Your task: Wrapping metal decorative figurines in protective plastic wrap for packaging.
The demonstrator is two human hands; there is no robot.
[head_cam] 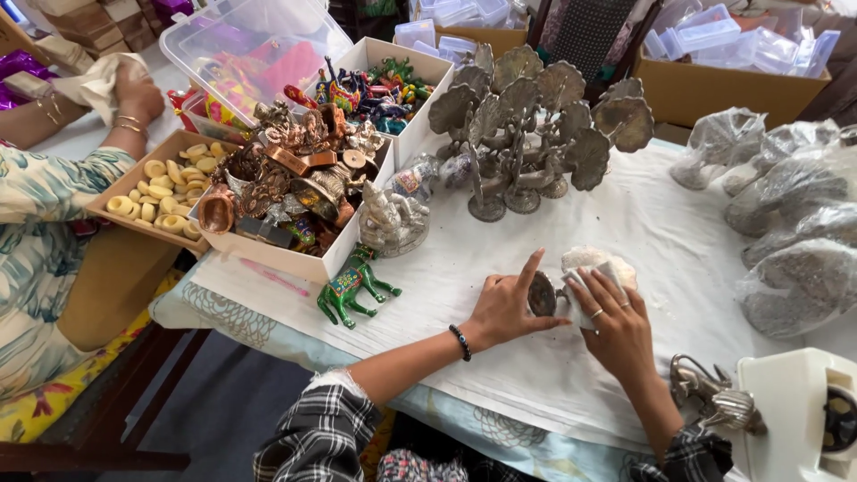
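The left hand (507, 308) lies low on the white-covered table (661, 241), its fingers (528, 270) partly curled round a small dark metal piece (542, 294); the forefinger sticks up straight while the thumb and the others steady the piece from the near side. What the piece is shaped like is hard to make out, since the hand covers most of it.

The right hand (618, 323) presses a crumpled white cloth (589, 272) against the same piece, fingers closed loosely over the cloth, a ring showing on one of them. The cloth bunches up behind the hand, and its far end is partly hidden.

Just left of the hands stands a green painted horse figure (350, 288). Beyond it sits a white box (308, 259) heaped with copper and silver trinkets. A cluster of grey metal peacock figures (527, 134) stands further back on the table. Along the right edge lie several figures wrapped in clear plastic bags (790, 210), their shapes blurred by the wrapping. A silvery animal figure (714, 397) lies near the right forearm, half cut off by a white object.

At the far left another person's hand (134, 89) holds a cloth above a tray of pale yellow rings (165, 187).
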